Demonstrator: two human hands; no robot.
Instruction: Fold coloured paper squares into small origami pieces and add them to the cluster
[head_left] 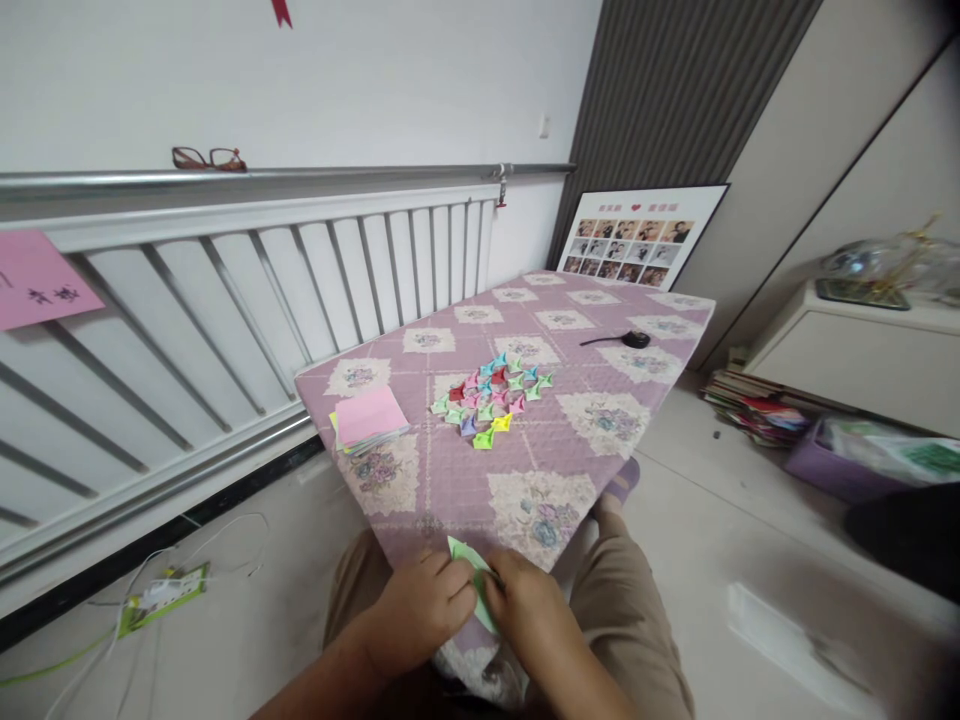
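A piece of light green paper (471,556), folded to a point at its far end, sits between my two hands at the table's near edge. The fingers of my left hand (431,605) are closed on its left side. From the right, my right hand (525,605) pinches the same paper, thumb and fingers together. My fingers hide part of the folds. Farther up the table stand small folded paper shapes (486,411) in rows, coloured green, pink, red, blue, purple and yellow. To their left lies a stack of coloured paper sheets (371,415), pink on top.
A floral purple tablecloth (450,490) covers the table. Near its far right side lies a black round object with a strap (636,340). A white radiator (337,270) runs along the left. A power strip (165,600) with cables is on the floor.
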